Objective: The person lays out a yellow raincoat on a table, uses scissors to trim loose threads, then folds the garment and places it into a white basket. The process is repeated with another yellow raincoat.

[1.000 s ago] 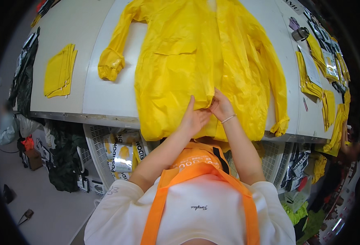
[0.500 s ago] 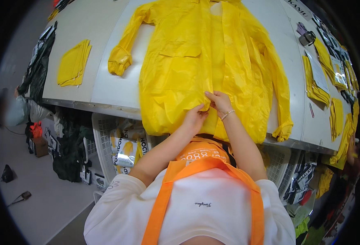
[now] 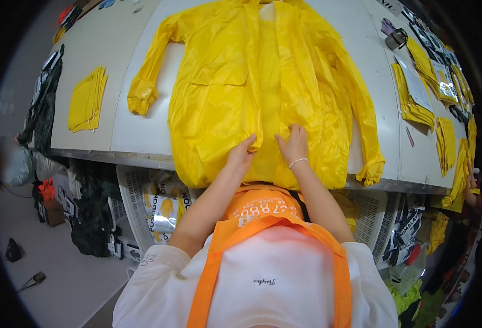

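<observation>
The yellow raincoat (image 3: pixel 263 93) lies spread flat, front up, on the white surface (image 3: pixel 131 131), its hem overhanging the near edge. The left hand (image 3: pixel 242 154) pinches the left front panel at the centre opening; the right hand (image 3: pixel 293 145) pinches the right panel edge beside it, apparently to align both edges. Left of the raincoat sits a folded yellow stack (image 3: pixel 88 100). Right of it lie flat yellow packets (image 3: pixel 413 98) with pale rectangular labels.
</observation>
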Motion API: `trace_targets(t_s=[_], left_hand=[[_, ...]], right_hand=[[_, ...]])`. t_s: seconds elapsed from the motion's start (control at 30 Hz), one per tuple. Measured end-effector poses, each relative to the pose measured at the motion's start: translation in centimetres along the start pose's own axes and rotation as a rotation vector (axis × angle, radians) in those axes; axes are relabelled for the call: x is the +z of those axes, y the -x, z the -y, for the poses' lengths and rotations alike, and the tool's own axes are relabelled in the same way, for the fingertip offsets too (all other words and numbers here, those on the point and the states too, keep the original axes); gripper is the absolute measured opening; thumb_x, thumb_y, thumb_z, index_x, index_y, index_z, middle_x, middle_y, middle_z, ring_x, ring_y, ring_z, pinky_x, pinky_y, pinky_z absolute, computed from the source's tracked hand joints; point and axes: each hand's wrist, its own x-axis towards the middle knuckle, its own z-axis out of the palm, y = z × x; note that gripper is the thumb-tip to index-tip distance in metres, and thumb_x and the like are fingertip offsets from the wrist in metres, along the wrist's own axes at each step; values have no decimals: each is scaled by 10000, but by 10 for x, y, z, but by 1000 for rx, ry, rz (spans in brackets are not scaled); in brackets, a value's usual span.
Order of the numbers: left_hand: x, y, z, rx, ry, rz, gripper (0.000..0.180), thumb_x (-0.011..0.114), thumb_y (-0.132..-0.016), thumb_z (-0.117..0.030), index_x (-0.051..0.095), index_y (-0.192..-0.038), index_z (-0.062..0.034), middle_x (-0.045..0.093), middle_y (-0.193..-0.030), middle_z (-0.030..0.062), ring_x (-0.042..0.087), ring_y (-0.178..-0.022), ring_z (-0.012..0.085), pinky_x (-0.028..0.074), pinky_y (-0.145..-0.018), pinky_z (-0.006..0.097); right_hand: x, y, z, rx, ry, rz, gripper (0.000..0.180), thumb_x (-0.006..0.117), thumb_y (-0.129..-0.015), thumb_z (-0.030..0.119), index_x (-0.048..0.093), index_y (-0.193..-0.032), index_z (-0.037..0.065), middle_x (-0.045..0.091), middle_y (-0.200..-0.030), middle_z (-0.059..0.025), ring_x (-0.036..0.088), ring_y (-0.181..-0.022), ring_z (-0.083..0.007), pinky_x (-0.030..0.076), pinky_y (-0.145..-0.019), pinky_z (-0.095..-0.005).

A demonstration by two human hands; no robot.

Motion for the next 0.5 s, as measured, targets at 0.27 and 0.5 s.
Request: trace_targets(t_s=[0.27,0.5], left_hand=[[-9,-16,3,-119,-127,55,237,626,-836,-30,535,-1054,-12,593,-1024,92,573,-937,206,483,-848,315],[11,-9,15,-157,-80,94,219,613,-857,-73,547,-1054,-5,602,-1032,104,582,-940,210,501,-818,316]], right_hand=[[-32,-15,-62,247,-30,355,188,587,-776,110,591,-903,-29,595,-787,-189,584,-728,-304,481,-697,-360],[-45,-6,-62,330,-145,106,221,542,-838,115,579,-985,-44,640,-809,-132,598,-683,-167,471,-602,-292]])
